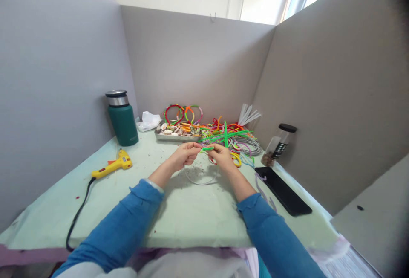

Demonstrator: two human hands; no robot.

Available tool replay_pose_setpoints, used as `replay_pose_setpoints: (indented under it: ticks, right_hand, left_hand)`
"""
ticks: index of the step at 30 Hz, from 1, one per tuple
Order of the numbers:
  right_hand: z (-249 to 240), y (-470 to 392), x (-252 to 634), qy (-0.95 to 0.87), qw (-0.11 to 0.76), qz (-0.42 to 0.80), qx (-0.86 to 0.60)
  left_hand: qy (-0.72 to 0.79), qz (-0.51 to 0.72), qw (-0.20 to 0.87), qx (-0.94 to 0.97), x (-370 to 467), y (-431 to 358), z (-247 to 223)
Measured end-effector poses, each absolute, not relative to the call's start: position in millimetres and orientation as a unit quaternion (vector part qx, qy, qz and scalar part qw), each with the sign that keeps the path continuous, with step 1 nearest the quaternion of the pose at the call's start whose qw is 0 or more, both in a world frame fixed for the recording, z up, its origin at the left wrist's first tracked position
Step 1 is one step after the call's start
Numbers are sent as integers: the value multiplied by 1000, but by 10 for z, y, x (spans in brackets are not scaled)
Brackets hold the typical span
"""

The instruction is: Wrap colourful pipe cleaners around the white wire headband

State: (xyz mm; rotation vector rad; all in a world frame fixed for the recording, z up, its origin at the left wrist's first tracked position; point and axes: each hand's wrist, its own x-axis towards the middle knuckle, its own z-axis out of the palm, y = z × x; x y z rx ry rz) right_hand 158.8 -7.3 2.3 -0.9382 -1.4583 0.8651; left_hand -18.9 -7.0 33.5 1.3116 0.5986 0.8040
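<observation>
Two blue sleeves come in nearest the camera, reaching over the worktop. Well left of the fingers lies a yellow glue gun, with a green bottle behind it. Beyond the fingers, to their left, sit a tissue, then a metal tray of shells, with coloured hoops behind that look fully wrapped. The left hand has its fingers pinched at the left end of a green fuzzy strip. A white ring hangs just below the fingers, its lower arc bare; green shows only between the hands, so the covering seems barely begun, with most left. The right hand clamps the strip's other end between its fingers. Fuzzy stems pile just beyond it; farther right are a clear jar and, nearer, a black phone.
</observation>
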Motion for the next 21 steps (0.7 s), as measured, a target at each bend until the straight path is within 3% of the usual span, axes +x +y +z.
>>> replay_pose_setpoints:
  ticks: [7, 11, 16, 21]
  right_hand:
    - [99, -170, 1663, -551, 508, 577, -325]
    - [148, -210, 1703, -558, 467, 607, -320]
    - [205, -208, 1723, -601, 504, 525, -330]
    - [296, -246, 1734, -729, 527, 319, -298]
  left_hand:
    - [248, 326, 677, 611, -251, -57, 350]
    - [250, 322, 654, 637, -255, -58, 355]
    - [300, 339, 560, 694, -177, -106, 390]
    - [343, 392, 482, 705, -108, -109, 396]
